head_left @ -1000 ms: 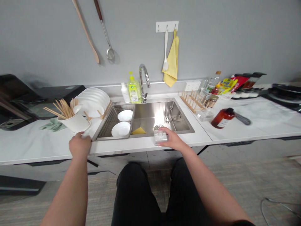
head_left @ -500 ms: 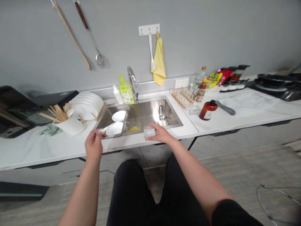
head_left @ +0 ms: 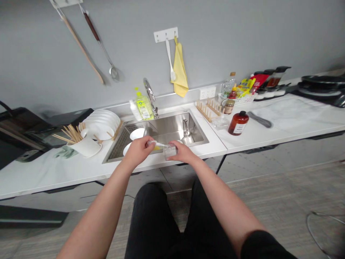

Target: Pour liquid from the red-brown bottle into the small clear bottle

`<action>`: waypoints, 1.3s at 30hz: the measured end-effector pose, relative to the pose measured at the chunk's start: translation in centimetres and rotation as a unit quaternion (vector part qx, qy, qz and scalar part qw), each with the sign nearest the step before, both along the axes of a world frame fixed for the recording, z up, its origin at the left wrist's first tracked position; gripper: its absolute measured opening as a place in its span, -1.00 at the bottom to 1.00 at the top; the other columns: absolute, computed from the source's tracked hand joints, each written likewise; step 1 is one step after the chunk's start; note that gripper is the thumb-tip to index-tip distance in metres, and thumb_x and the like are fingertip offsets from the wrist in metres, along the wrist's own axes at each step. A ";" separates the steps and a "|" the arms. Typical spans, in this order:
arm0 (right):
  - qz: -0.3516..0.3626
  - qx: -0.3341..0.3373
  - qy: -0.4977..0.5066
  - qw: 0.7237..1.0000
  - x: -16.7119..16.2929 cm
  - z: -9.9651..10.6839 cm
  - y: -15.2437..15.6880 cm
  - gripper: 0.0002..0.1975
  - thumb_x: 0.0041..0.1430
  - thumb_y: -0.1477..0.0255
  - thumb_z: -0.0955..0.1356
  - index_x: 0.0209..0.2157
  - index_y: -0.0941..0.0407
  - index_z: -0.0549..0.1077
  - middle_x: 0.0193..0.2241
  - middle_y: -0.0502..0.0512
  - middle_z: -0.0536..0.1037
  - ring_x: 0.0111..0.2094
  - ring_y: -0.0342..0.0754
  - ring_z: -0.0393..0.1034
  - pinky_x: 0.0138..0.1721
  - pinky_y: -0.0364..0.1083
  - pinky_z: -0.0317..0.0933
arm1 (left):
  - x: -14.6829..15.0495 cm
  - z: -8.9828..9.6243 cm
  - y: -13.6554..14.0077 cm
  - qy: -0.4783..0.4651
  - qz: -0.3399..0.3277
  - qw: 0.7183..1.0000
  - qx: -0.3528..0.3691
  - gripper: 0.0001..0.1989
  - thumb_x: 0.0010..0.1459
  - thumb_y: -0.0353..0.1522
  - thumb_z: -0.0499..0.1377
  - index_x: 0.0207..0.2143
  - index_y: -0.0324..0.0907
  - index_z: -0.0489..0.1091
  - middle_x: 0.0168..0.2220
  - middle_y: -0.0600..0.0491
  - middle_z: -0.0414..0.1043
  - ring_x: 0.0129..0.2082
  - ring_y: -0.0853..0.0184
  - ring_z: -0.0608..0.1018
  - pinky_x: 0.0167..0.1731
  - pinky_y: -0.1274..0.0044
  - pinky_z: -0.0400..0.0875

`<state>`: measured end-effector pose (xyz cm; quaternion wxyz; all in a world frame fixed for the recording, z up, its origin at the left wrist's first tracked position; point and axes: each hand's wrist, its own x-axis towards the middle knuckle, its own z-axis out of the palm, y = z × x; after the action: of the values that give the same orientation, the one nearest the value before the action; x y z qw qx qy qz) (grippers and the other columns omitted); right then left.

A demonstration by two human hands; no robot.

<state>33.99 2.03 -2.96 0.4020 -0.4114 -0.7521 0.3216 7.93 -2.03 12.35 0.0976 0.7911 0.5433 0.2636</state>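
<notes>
Small, clear, colourless container (head_left: 167,151) (slim white tool (head_left: 160,144) just beside)

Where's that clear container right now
In the head view, the clear container is in the right hand, by the sink's near rim, just right of the white utensil in the left hand.

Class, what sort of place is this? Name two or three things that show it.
Probably a kitchen: a steel sink is set into the counter, white plates stand in a row beside it, and a dark pan sits at far right.
</notes>
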 end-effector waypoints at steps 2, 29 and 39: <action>-0.001 -0.001 -0.001 1.000 0.0 0.0 0.0 -0.05 -0.06 0.16 0.77 0.35 -0.04 0.51 0.17 0.15 0.71 0.19 0.23 0.63 0.22 0.11 0.42 | 0.4 0.5 0.1 0.022 -0.008 1.000 -0.007 -0.66 0.36 -0.09 0.19 -0.19 -0.13 0.63 -0.49 0.11 0.46 -0.45 0.26 0.48 -0.35 0.44 0.25; 0.000 0.024 -0.014 1.000 0.0 -0.1 0.2 -0.11 0.01 0.15 0.75 0.32 -0.03 0.51 0.18 0.17 0.72 0.18 0.26 0.65 0.19 0.12 0.45 | 5.4 -1.5 3.4 0.206 -0.157 0.965 -0.035 -0.76 0.36 -0.29 0.24 0.00 -0.09 0.63 -0.10 -0.08 0.73 -0.15 0.08 0.70 -0.16 0.36 0.45; -0.015 0.007 -0.020 1.000 -0.1 0.1 0.0 -0.08 -0.03 0.22 0.75 0.34 0.01 0.51 0.19 0.18 0.71 0.19 0.27 0.65 0.20 0.12 0.44 | 8.8 -2.6 1.6 0.291 0.033 0.956 -0.019 -0.52 0.51 -0.03 0.11 -0.03 -0.18 0.67 -0.13 -0.27 0.73 -0.06 -0.15 0.76 -0.10 0.24 0.55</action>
<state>33.86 2.07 -2.89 0.3950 -0.4262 -0.7559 0.3017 16.75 -0.41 9.73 -0.0585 0.8134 0.5785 0.0147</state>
